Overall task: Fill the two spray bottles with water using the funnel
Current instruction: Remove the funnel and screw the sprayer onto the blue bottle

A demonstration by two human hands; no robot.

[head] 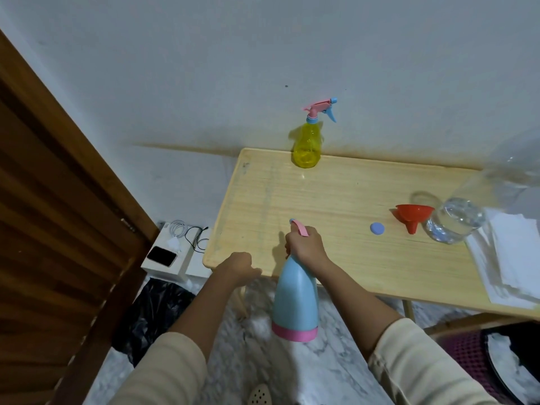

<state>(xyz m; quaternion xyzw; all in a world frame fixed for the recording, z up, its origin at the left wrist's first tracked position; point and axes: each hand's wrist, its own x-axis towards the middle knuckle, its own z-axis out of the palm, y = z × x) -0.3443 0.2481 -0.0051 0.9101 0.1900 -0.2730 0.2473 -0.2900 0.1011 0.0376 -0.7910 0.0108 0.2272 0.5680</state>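
- My right hand (306,247) is wrapped tight around the neck and pink trigger head of the blue spray bottle (295,299). The bottle hangs in the air off the near edge of the tabletop (292,200), over the floor.
- My left hand (241,267) is curled into a loose fist at the tabletop's near-left corner. It holds nothing that I can see.
- Risk: the head is still on. If I twist it off one-handed with the body unsupported, the bottle could drop to the marble floor.
- Risk: the red funnel (413,214) lies on its side just beside the clear water bottle (455,220) at 3 o'clock. A careless reach could knock either one.
- Blue bottle's long axis runs nearly upright, leaning slightly. Pink base points down toward 6 o'clock, head up toward 12. Its nozzle points away from me, toward 11 o'clock.
- Yellow spray bottle (308,141) stands upright at 12 o'clock against the wall, capped, nozzle toward 3 o'clock.
- A small blue cap (377,228) lies near the funnel.
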